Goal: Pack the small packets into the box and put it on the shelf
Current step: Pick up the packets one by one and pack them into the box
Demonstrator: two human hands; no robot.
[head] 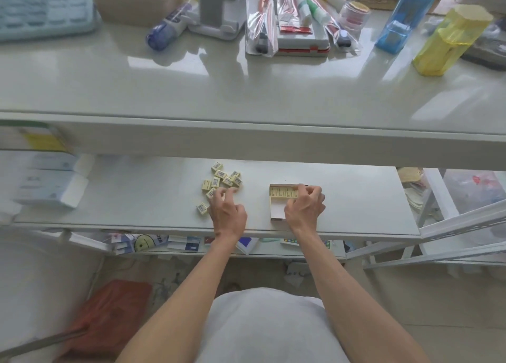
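- Roughly a dozen loose packets (222,180) lie in one cluster left of middle on the shelf (137,198); I cannot count them exactly under my left hand.
- One box (279,201) sits open just right of them, near the front edge, with a single row packed along its far side.
- Packets look light, stiff and small; I'd pinch each by its long sides.
- Left hand (228,212) curls over the cluster's near end, fingers narrowed; whether it holds a packet, I cannot tell.
- Right hand (305,205) covers the box's right side, fingertips pressing the row.

Stationery shop stockroom: white metal shelving (246,132); bagged pens (262,20), correction tape (167,28), boxed stock (46,184) far left.
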